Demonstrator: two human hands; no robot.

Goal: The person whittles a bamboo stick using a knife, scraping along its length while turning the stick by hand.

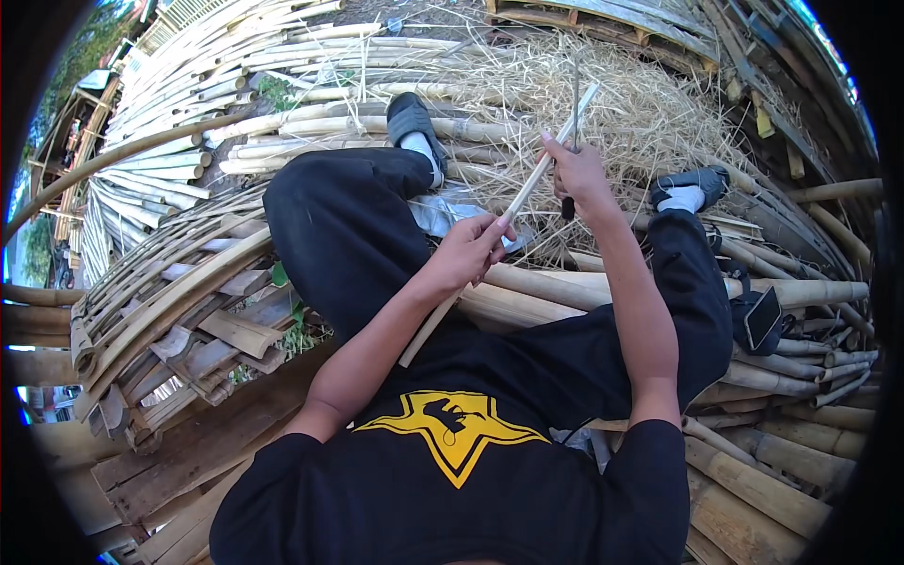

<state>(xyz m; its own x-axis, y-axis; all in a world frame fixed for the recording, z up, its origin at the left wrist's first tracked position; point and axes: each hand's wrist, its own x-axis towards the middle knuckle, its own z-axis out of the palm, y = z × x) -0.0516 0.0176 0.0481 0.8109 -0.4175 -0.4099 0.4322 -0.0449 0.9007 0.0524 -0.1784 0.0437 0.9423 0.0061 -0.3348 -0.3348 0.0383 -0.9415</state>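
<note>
My left hand (471, 247) is closed round a long, pale bamboo strip (529, 188), which slants from my lap up to the far right. In my right hand (576, 179) is a knife (575, 99) with a thin blade pointing away from me; its dark handle end shows below my fist. The blade lies against or just beside the upper part of the strip; I cannot tell whether it touches. My right thumb reaches toward the strip. Beneath the strip, a heap of pale shavings (621, 118) covers the ground between and beyond my feet.
Stacked bamboo poles (320, 122) spread at the far left, and split bamboo pieces (179, 311) are piled at my left. A wooden pallet (612, 28) stands at the back. By my right leg lies a phone (762, 318) on a dark bag. Clear plastic (447, 215) lies near my left foot.
</note>
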